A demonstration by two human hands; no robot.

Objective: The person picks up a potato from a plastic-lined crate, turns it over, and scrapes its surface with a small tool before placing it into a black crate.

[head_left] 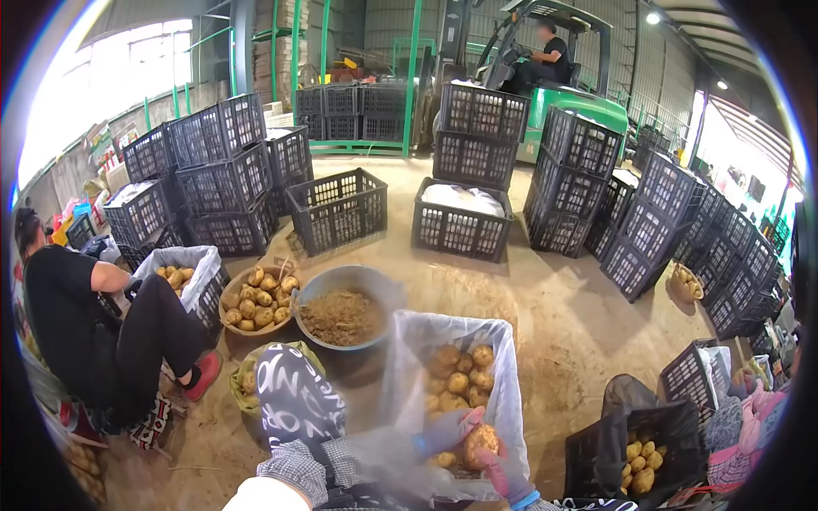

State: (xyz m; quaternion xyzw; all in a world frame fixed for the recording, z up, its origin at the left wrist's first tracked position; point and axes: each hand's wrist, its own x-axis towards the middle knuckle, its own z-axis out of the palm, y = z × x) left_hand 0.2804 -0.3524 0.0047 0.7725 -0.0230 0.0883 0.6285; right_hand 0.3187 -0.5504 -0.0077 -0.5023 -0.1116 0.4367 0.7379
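A potato point(481, 446) is held between my two gloved hands over the near end of a crate lined with white plastic point(504, 366). My left hand point(450, 432) reaches in from the left, its fingers closed against the potato's upper side; its forearm is smeared by motion. From the lower right, my right hand point(506, 473) grips the potato's other side, a blue band at the wrist. Loose potatoes point(460, 375) lie inside the crate below. My knee, in dark cloth with white lettering point(298, 396), is left of the crate.
A tub of soil point(341, 319) and a basket of potatoes point(258, 300) stand ahead left. A seated person point(77, 324) is at the left. Black crates point(217, 166) are stacked beyond. A person drives a green forklift point(545, 111) behind. A dark container point(635, 443) holds potatoes at right.
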